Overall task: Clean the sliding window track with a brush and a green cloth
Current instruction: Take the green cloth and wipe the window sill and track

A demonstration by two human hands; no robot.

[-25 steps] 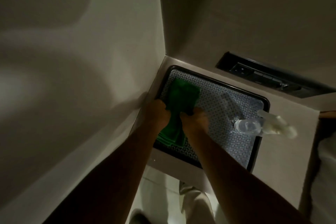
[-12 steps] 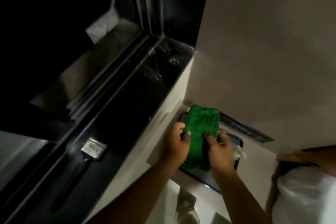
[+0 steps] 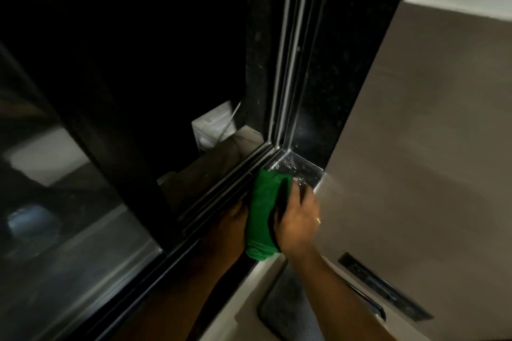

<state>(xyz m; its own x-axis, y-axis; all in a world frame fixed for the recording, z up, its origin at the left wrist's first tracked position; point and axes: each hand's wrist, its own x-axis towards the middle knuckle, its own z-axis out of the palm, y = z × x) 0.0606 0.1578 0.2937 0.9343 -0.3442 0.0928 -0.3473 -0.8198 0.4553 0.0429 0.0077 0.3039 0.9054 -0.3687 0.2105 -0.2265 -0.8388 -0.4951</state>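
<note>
Nearest to us, at the bottom edge, a dark patterned mat (image 3: 288, 310) lies on the pale table (image 3: 243, 296) below the window, and a dark slotted fitting (image 3: 385, 285) runs along the wall to its right.

Above that, we hold the folded green cloth (image 3: 263, 213) between both hands on the black sill (image 3: 299, 167). Our right hand (image 3: 299, 219) has its grip closed over the cloth's right side, fingers curled on top. Our left hand (image 3: 230, 225) presses against the cloth's left edge, in shadow, and we cannot tell how firmly its grip closes.

The cloth sits just beside the sliding window track (image 3: 221, 196), at its right-hand end, touching or nearly touching the nearest rail. We judge the wiping is only starting: the cloth is on the sill, not down in the grooves, and wet drops glisten in the sill corner beyond it. No brush is visible here.

Further off, the dark sliding pane (image 3: 83, 174) covers the left stretch of track, so that part looks hard to reach. Past the track a pale object (image 3: 213, 127) stands outside.
</note>
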